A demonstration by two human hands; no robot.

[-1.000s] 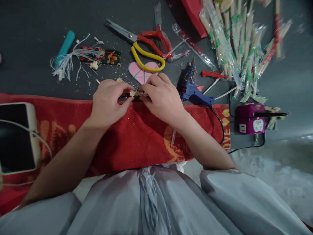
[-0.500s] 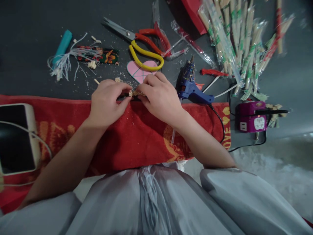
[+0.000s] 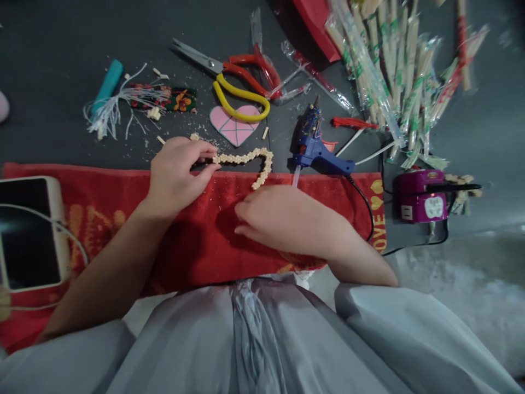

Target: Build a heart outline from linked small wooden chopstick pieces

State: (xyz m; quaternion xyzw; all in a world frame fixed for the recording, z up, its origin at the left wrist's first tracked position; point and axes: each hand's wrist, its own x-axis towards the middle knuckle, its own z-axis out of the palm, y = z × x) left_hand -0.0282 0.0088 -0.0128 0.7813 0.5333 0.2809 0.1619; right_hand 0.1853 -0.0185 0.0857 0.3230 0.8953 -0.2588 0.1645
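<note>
My left hand (image 3: 176, 172) pinches the left end of a bent strip of small cream wooden pieces (image 3: 250, 161), which lies across the edge of a red towel (image 3: 197, 230) and the dark table. My right hand (image 3: 283, 219) rests palm down on the towel below the strip, fingers together and pointing left, holding nothing that I can see. A pink paper heart (image 3: 233, 125) lies just beyond the strip.
Yellow-and-red scissors (image 3: 238, 85) and a blue glue gun (image 3: 314, 145) lie beyond the towel. Wrapped chopsticks (image 3: 394, 65) pile up at the right, by a purple power socket (image 3: 418, 202). A phone (image 3: 27, 232) lies at the left. A teal tube (image 3: 107, 87) and white threads (image 3: 115, 104) lie far left.
My right hand let go of the strip and drew back onto the towel, uncovering the strip's bent right end. My left hand keeps its hold.
</note>
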